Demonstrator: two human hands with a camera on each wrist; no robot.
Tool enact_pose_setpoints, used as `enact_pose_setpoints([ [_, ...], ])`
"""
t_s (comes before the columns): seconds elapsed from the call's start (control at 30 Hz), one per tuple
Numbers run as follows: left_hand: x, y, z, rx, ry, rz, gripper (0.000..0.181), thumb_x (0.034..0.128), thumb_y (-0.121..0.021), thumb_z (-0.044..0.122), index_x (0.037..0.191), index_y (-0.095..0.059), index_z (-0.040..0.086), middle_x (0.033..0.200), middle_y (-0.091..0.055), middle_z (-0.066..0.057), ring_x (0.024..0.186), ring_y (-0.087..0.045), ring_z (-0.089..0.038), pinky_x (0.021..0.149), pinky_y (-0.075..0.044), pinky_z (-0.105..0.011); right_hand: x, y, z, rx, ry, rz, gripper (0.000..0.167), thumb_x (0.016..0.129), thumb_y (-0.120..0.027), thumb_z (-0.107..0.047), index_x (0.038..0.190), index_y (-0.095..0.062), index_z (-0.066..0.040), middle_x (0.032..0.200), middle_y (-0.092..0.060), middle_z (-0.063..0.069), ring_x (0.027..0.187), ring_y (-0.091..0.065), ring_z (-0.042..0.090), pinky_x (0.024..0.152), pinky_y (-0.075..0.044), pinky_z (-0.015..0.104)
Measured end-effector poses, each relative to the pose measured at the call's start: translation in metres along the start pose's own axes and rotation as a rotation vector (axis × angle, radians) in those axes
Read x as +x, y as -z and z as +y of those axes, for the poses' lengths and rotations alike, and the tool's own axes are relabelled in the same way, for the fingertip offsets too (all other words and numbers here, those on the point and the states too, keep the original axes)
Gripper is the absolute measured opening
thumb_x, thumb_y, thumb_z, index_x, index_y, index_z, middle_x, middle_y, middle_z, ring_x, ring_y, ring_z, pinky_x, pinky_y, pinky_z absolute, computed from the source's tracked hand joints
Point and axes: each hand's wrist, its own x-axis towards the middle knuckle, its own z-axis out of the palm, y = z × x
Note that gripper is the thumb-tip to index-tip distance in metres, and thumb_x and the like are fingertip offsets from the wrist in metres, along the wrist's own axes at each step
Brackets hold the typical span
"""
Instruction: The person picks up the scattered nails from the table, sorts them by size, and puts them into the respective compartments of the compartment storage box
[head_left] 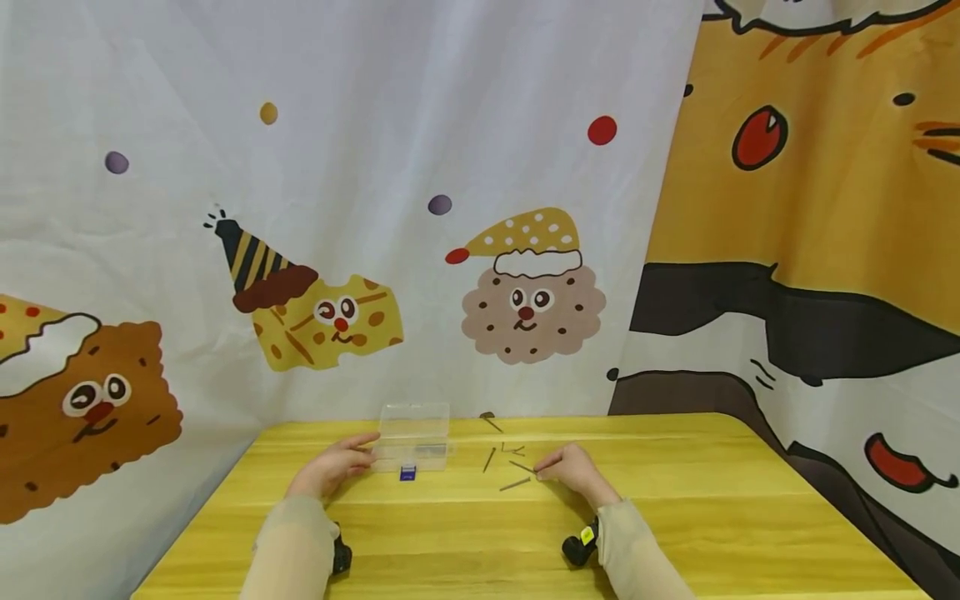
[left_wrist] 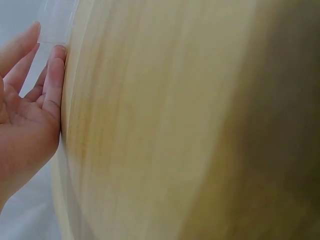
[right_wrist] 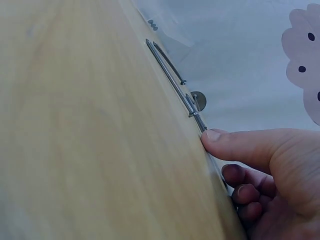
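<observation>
A clear plastic box [head_left: 393, 454] with its lid raised stands near the back of the table, a blue tag or latch at its front. My left hand [head_left: 337, 465] is at the box's left side, its fingers extended; in the left wrist view the fingertips [left_wrist: 57, 52] meet the clear plastic. To the right, my right hand [head_left: 572, 472] pinches the end of a nail [head_left: 521, 466] lying low over the tabletop. Another nail [head_left: 515, 484] lies just in front of it, and one more nail [head_left: 490, 460] lies to the left.
Small metal pieces [head_left: 516, 452] lie behind the pinched nail. Farther back is a nail-like piece with a wide round head [right_wrist: 198, 101]. The yellow wooden table [head_left: 457, 542] ends at a printed curtain [head_left: 435, 333].
</observation>
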Motion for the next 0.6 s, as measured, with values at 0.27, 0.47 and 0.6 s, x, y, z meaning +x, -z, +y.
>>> enact_pose_setpoints([
  [0.27, -0.0019, -0.0039, 0.0049, 0.007, 0.013, 0.014, 0.058, 0.0945, -0.056, -0.001, 0.148, -0.035, -0.002, 0.15, -0.03, -0.026, 0.106, -0.054, -0.025, 0.094, -0.045, -0.04, -0.0015, -0.0016, -0.0005, -0.022, 0.007, 0.025, 0.007, 0.079, -0.078, -0.006, 0.086, -0.079, -0.006, 0.091, -0.072, 0.008, 0.091, -0.064, 0.028, 0.08, -0.051, 0.046],
  [0.47, -0.0013, -0.004, 0.0041, -0.004, 0.015, 0.031, 0.057, 0.0938, -0.055, -0.002, 0.148, -0.036, -0.002, 0.144, -0.038, -0.025, 0.103, -0.053, -0.026, 0.089, -0.047, -0.036, 0.0003, -0.0018, -0.003, -0.046, -0.009, 0.04, 0.006, 0.079, -0.078, -0.007, 0.085, -0.079, -0.006, 0.09, -0.072, 0.007, 0.092, -0.063, 0.03, 0.085, -0.049, 0.049],
  [0.6, -0.0006, -0.0031, 0.0019, -0.003, 0.013, 0.026, 0.058, 0.0932, -0.056, -0.002, 0.148, -0.036, -0.003, 0.144, -0.037, -0.027, 0.101, -0.054, -0.024, 0.088, -0.047, -0.035, 0.0016, -0.0017, -0.0019, -0.034, -0.01, 0.036, 0.007, 0.081, -0.076, -0.008, 0.087, -0.078, -0.005, 0.091, -0.071, 0.008, 0.091, -0.063, 0.028, 0.082, -0.051, 0.046],
])
